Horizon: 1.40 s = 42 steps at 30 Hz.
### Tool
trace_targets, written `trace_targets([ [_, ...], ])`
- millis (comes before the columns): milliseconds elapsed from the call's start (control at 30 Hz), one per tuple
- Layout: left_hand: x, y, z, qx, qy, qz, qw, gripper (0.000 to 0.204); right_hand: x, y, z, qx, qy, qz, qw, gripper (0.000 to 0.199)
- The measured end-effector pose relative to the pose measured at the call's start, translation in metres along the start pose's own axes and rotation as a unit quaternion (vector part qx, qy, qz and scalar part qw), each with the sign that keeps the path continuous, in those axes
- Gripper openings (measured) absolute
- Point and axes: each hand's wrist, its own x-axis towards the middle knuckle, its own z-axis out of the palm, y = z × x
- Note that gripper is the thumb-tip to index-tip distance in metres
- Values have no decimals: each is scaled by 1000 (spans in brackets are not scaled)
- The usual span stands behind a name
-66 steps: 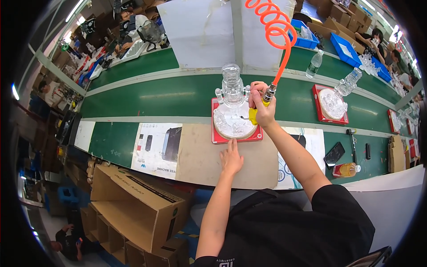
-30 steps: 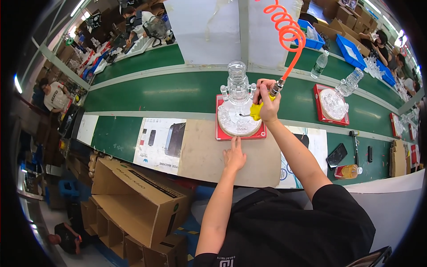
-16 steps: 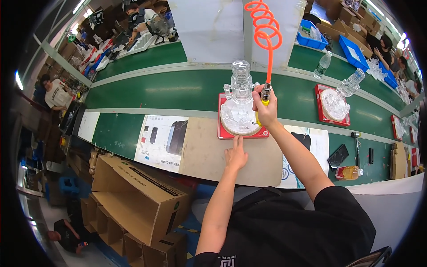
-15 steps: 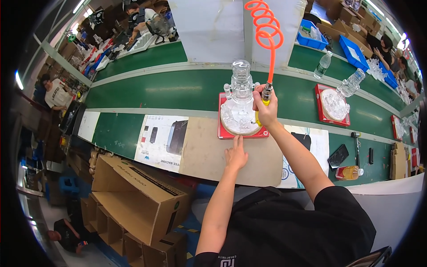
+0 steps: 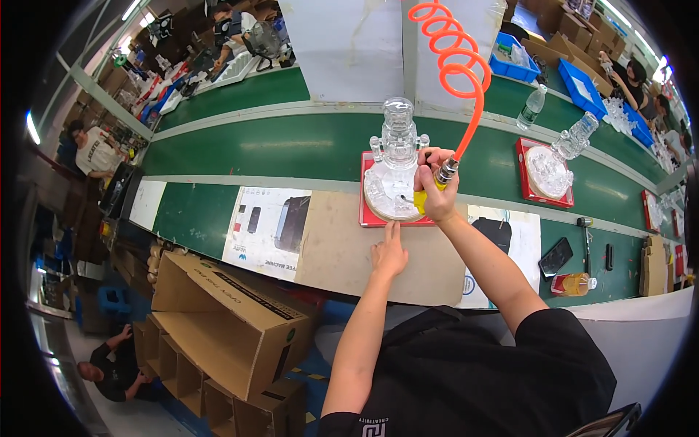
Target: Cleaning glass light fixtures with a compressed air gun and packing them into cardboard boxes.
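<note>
Right hand [image 5: 437, 191]: clamped on yellow air blow gun [image 5: 419, 202], its tip over round whitish base [image 5: 386, 200] | Left hand [image 5: 389, 256]: unclenched, fingers extended to near edge of red tray [image 5: 369, 218] | Clear tiered fixture [image 5: 399, 135]: colourless, glossy, domed top, knob each side, at base's far side | Location: on red tray, far end of tan board [image 5: 342, 255]

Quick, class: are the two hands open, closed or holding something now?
Left hand: open, holding nothing, at the near edge of the red box.
Right hand: closed around the yellow air gun.
</note>
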Motion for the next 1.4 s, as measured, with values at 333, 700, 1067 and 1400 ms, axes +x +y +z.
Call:
trace_targets([
  [333, -1, 2, -4, -15, -11, -7, 1000, 78, -3, 0, 9, -3, 0, 52, 999, 16],
  [700, -4, 2, -4, -12, -17, -6, 1000, 79, -21, 11, 22, -133, -56, 66, 987, 12],
  [1067, -1, 3, 0, 13, -47, -14, 999, 73, -32, 22, 25, -1, 7, 130, 991, 14],
  [1400, -3, 7, -1, 5, -24, -2, 1000, 79, -25, 24, -16, -13, 93, 88, 992, 12],
])
